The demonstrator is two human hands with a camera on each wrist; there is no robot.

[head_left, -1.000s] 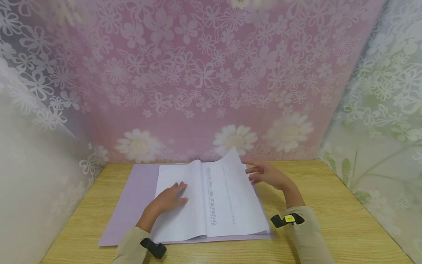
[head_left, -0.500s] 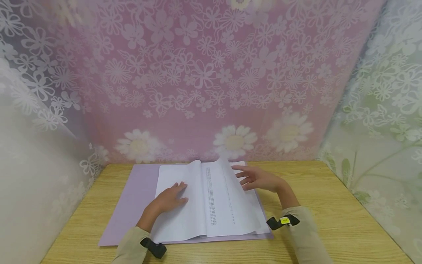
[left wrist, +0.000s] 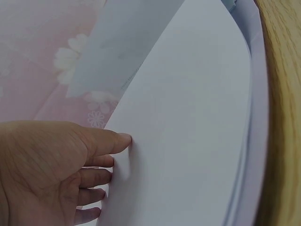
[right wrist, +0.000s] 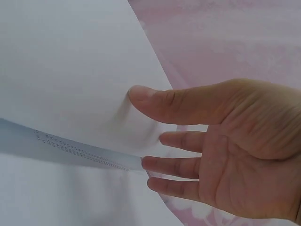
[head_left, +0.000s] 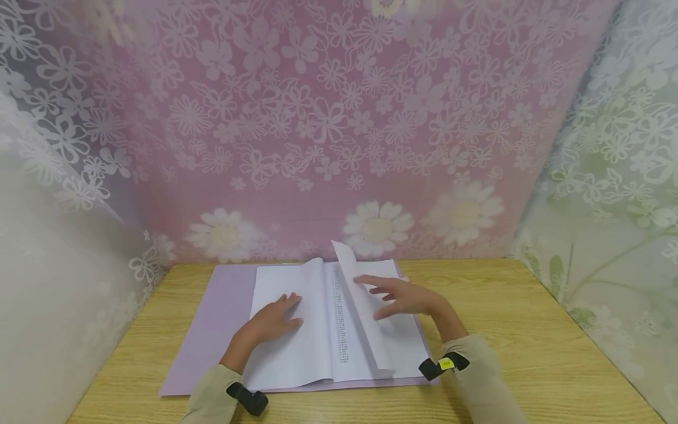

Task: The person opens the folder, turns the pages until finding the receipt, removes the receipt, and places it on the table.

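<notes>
A stack of printed sheets lies spread in a purple folder (head_left: 219, 312). On its left-hand page (head_left: 291, 356) rests my left hand (head_left: 269, 321), fingers extended; the left wrist view shows the thumb (left wrist: 117, 141) touching the white paper. One sheet (head_left: 362, 309) on the right side stands lifted and bent toward the left, with its plain back showing. Against that back are the index finger and thumb of my right hand (head_left: 410, 297), all fingers fairly straight. In the right wrist view the thumb (right wrist: 146, 96) touches the raised sheet (right wrist: 61, 56). Columns of print show beside the fold.
The folder lies on a wooden table (head_left: 529, 353). A pink flowered backdrop (head_left: 339, 147) rises directly behind the table's far edge, and pale patterned panels (head_left: 625, 206) stand at both sides. Each wrist wears a black strap-on device (head_left: 249, 400).
My right hand has moved left from the page's outer edge, carrying the sheet with it, so it now stands folded over toward the middle. My left hand has stayed in place.
</notes>
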